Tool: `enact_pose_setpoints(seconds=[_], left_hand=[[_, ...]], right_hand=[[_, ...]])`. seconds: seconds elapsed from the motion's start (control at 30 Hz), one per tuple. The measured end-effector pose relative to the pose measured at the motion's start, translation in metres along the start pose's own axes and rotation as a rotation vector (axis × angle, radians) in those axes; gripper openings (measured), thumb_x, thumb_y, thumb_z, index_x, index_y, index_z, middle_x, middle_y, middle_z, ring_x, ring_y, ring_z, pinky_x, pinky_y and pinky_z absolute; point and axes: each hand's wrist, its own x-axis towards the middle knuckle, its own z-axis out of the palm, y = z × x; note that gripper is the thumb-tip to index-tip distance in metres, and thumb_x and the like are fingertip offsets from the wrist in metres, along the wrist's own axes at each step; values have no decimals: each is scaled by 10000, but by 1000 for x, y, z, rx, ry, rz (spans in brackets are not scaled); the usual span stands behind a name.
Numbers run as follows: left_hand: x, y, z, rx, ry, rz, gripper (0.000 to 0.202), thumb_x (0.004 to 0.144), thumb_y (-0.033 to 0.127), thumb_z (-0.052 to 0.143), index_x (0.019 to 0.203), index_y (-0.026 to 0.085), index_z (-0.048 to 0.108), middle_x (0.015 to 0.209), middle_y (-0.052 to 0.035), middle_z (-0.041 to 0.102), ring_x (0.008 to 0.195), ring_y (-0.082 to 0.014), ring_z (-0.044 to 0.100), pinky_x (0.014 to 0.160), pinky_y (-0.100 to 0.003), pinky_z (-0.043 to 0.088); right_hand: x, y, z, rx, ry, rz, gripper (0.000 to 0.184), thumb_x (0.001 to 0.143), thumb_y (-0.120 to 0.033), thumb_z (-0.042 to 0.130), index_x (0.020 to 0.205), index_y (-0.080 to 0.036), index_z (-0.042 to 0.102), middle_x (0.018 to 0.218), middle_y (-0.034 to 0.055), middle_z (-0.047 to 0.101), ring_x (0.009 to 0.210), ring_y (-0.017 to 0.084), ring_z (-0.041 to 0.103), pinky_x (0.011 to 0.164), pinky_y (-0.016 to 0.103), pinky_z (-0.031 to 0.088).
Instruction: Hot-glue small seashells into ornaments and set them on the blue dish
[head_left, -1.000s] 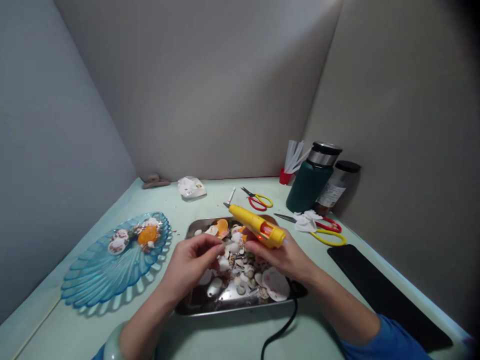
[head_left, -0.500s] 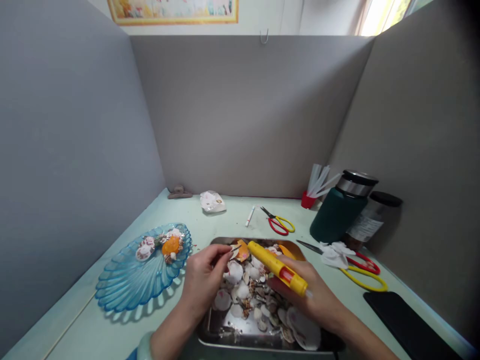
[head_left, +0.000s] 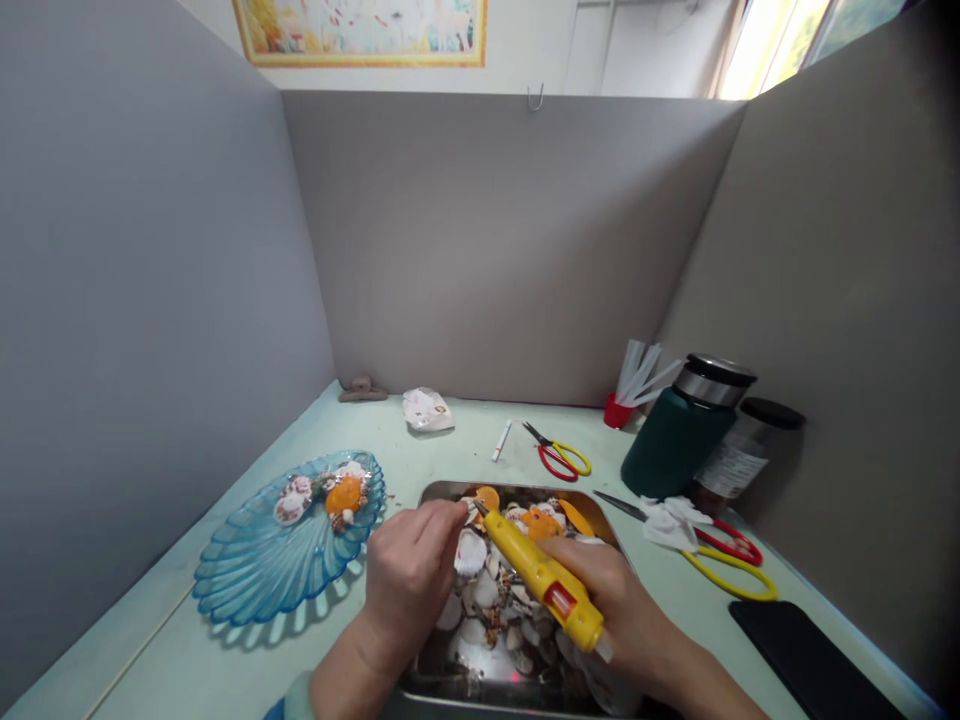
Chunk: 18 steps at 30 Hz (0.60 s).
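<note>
My right hand (head_left: 600,590) is wrapped around a yellow hot glue gun (head_left: 544,578), its dark nozzle slanting up and left. A clear glue stick (head_left: 604,650) pokes out of the gun's back end. Fingertips pinched, my left hand (head_left: 415,560) grips a small pale shell (head_left: 471,511) right by the nozzle; most of that shell is hidden. Both hands are over a metal tray (head_left: 442,668) of loose shells (head_left: 486,590), white, brown and orange. To the left, a blue scalloped glass plate (head_left: 262,560) carries an orange shell (head_left: 344,495) and several pale ones near its far rim.
Scissors (head_left: 559,458) and a white stick (head_left: 502,441) lie behind the tray. On the right are a green bottle (head_left: 675,440), a jar (head_left: 739,460), a red cup (head_left: 617,411) of glue sticks, tissue (head_left: 673,521), larger scissors (head_left: 731,572) and a black phone (head_left: 814,650). Grey panels (head_left: 487,250) enclose the table.
The glue gun has tipped and shifted left, bringing its nozzle to my left fingertips. My left hand has turned, its back now more toward the camera. The whole view has tilted slightly upward.
</note>
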Motion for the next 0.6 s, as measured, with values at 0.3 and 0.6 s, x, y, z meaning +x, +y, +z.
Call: enact_pose_setpoints(seconds=[0.3, 0.6], left_hand=[[-1, -4, -3, 19, 30, 136, 247, 802, 17, 551, 1001, 146, 618, 865, -78, 741, 784, -176, 677, 697, -285, 494], [0, -6, -4, -16, 35, 187, 280, 774, -23, 545, 1004, 118, 618, 877, -102, 730, 809, -185, 658, 742, -314, 503]], right_hand=[[-2, 5, 3, -17, -15, -29, 118, 813, -303, 520, 893, -219, 546, 771, 44, 608, 664, 203, 556, 608, 286, 372], [-1, -4, -4, -1, -40, 34, 94, 844, -307, 502, 832, -220, 534, 732, 14, 592, 637, 177, 525, 598, 271, 358]])
